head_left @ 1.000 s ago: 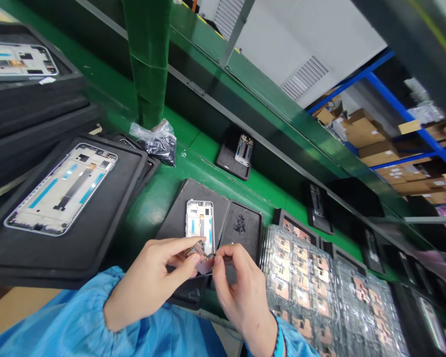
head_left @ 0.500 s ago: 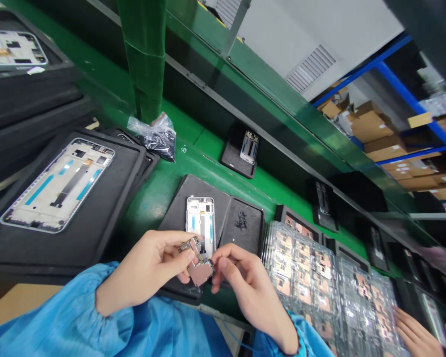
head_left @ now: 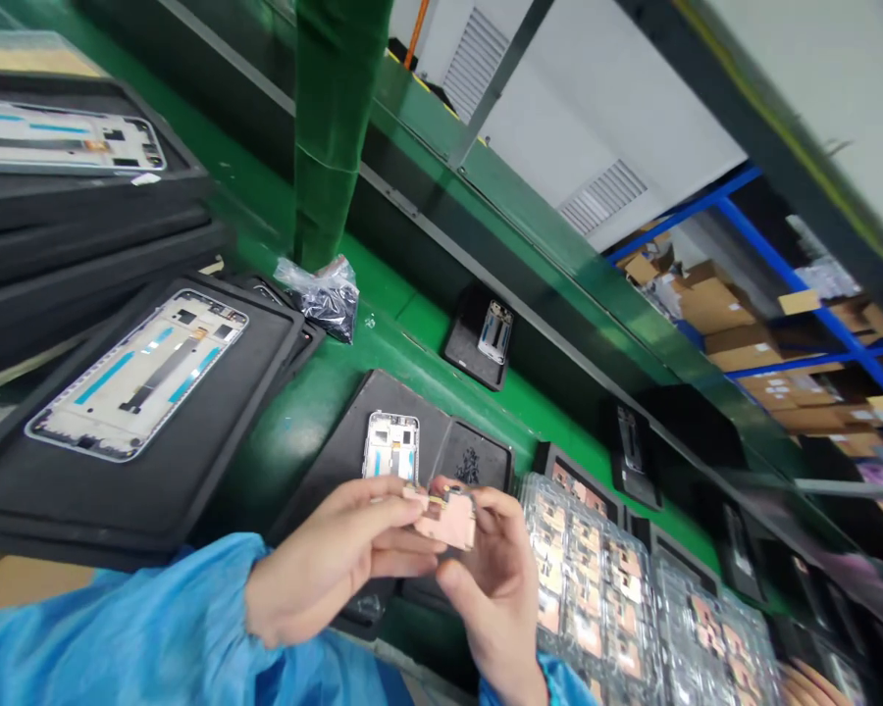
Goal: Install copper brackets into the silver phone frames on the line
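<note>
My left hand [head_left: 353, 534] is closed on a phone circuit board [head_left: 448, 520], a small board with copper-pink shielding, pinched at its left end. My right hand [head_left: 500, 579] curls its fingers around the board's far and right edges, its thumb lower and apart from the board. Some fingertips are hidden behind the board. Beyond my hands, a phone frame [head_left: 391, 443] with blue strips lies on a black tray [head_left: 364, 412], its lower part covered by my left hand. Beside it, a smaller black tray [head_left: 496, 446] holds a pile of tiny dark parts.
At left, a larger-looking phone frame [head_left: 143, 378] lies on another black tray [head_left: 257, 392]. Clear plastic trays [head_left: 589, 579] of copper-coloured boards stand at right, another person's hand [head_left: 809, 681] beside them. A bag of dark parts [head_left: 331, 299] rests near the green post [head_left: 331, 127].
The circuit board has moved up and right and been turned between my hands. My right hand has come around its edge. The camera view has shifted, so the surroundings sit lower.
</note>
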A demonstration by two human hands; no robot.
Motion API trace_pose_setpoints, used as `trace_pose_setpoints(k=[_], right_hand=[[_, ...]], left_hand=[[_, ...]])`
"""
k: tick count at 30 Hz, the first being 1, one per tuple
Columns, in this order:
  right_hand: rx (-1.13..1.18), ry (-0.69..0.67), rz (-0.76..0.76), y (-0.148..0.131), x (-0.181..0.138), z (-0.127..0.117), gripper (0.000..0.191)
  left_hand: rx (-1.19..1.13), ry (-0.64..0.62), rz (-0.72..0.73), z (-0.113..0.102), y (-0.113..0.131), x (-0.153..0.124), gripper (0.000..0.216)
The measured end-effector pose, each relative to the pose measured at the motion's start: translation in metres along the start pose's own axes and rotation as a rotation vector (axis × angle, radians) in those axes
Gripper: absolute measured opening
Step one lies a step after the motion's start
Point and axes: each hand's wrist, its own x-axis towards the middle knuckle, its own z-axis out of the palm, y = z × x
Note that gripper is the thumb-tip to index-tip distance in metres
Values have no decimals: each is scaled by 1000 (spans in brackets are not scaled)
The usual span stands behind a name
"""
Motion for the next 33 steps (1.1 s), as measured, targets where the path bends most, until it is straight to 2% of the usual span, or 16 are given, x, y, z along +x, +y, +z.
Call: trace_pose_setpoints(k=[2, 3, 5, 6, 8, 9, 11, 15, 17, 20, 23, 25, 27, 33], right_hand=[[75, 47, -18, 6, -1, -1, 39], [117, 66, -15, 9, 0, -2, 35], [189, 121, 6, 11, 5, -7, 30], [215, 161, 27, 11, 9, -11, 29], [249, 245, 79, 11, 19, -18, 32], [260, 278, 110, 10, 25, -20, 33], [273, 311, 151, 9, 37, -24, 33], [230, 256, 144, 9, 62, -25, 34], [132, 192, 59, 10, 74, -27, 32], [-255, 16, -191, 14, 92, -29, 21], [-754, -311, -478, 25, 106, -25, 21], [-968, -478, -650, 34, 110, -18, 25], [-1100, -540, -749, 40, 110, -12, 26], [-1254, -582, -753, 42, 106, -7, 27]], left_hand=[[39, -54, -17, 10, -5, 2, 34], [143, -81, 3, 11, -5, 3, 35], [555, -59, 195, 6, -2, 6, 36], [842, 5, 357, -1, 0, 9, 36], [1446, 219, 690, -17, 2, 16, 37], [1680, 326, 800, -26, 2, 20, 40], [1944, 429, 877, -38, -2, 29, 44], [1991, 407, 912, -43, -8, 39, 39], [1994, 343, 936, -41, -9, 36, 29], [1934, 145, 1052, -41, -12, 24, 28], [1900, 27, 1236, -48, -21, 10, 41], [1936, 20, 1302, -53, -27, 5, 47], [1962, 32, 1322, -58, -33, 4, 48], [1948, 86, 1326, -59, -37, 8, 50]])
